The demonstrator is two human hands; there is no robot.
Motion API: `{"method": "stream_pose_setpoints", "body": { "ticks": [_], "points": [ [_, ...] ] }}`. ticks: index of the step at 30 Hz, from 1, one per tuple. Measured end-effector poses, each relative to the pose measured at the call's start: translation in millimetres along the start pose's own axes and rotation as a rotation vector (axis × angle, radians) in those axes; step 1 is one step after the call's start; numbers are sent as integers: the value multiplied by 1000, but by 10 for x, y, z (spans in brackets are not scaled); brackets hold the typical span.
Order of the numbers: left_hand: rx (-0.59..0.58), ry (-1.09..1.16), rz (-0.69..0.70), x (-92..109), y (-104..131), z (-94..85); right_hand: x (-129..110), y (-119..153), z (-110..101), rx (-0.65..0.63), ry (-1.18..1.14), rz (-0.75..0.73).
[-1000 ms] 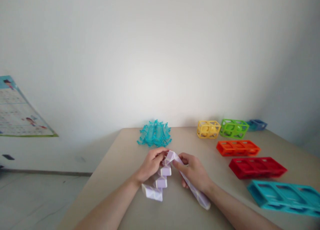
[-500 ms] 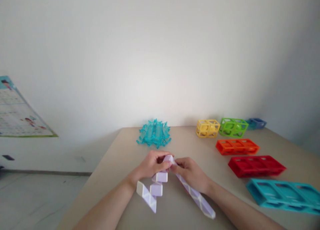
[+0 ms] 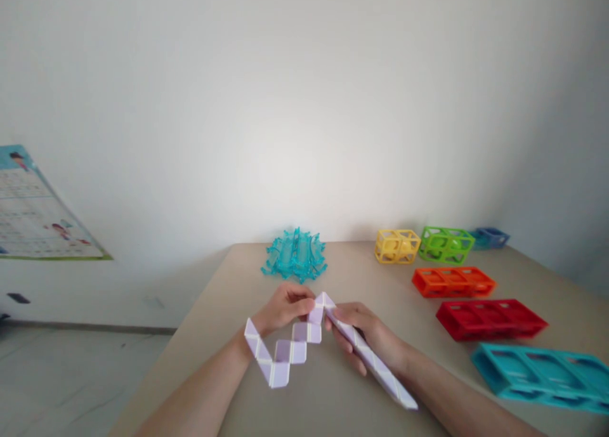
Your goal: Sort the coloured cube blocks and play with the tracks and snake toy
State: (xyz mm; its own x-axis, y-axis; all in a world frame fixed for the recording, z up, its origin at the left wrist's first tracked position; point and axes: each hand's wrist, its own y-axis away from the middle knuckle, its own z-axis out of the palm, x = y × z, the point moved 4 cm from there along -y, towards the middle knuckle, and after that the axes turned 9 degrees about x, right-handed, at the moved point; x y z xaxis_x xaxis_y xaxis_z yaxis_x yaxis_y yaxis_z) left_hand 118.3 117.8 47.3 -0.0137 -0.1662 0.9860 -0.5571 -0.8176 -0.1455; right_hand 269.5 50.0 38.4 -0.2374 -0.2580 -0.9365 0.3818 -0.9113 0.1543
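A lilac and white snake puzzle (image 3: pixel 299 340) of linked wedge pieces is held between both hands above the table. My left hand (image 3: pixel 288 307) pinches it just left of its peak, with the thumb in front. Below that hand the chain steps down to the left in a zigzag, and its end points up near my left wrist. My right hand (image 3: pixel 364 332) grips the straight section, thumb on top and fingers underneath. This section slants down to the right, its tip beside my right forearm.
On the table (image 3: pixel 247 266) lie a teal translucent piece (image 3: pixel 295 254), yellow (image 3: pixel 397 247) and green (image 3: pixel 446 245) frames, a blue one (image 3: pixel 492 237), then orange (image 3: pixel 453 281), red (image 3: pixel 491 319) and turquoise (image 3: pixel 542 375) frames at right. A poster (image 3: pixel 40 212) hangs at left.
The puzzle's left part has swung out to the left and its end now points upward. The fingers of my right hand have spread below the straight section. My left hand has shifted slightly left.
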Motion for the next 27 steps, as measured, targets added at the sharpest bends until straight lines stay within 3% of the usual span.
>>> {"method": "stream_pose_setpoints", "body": {
  "ticks": [8, 12, 15, 21, 27],
  "points": [
    [-51, -33, -76, -47, 37, 152, 85, -1, 20, -3, 50, 28],
    [-78, 128, -117, -36, 52, 232, 103, -25, 30, 51, 66, -90],
    [-114, 126, -164, -44, 62, 234, 95, -25, 46, 84, 101, -120],
    [-180, 25, -185, -53, 64, 166, 115, 29, 72, 0, 8, 167],
    [-176, -103, -175, -37, 64, 179, 97, 42, 17, -36, -2, 347]
  ]
}}
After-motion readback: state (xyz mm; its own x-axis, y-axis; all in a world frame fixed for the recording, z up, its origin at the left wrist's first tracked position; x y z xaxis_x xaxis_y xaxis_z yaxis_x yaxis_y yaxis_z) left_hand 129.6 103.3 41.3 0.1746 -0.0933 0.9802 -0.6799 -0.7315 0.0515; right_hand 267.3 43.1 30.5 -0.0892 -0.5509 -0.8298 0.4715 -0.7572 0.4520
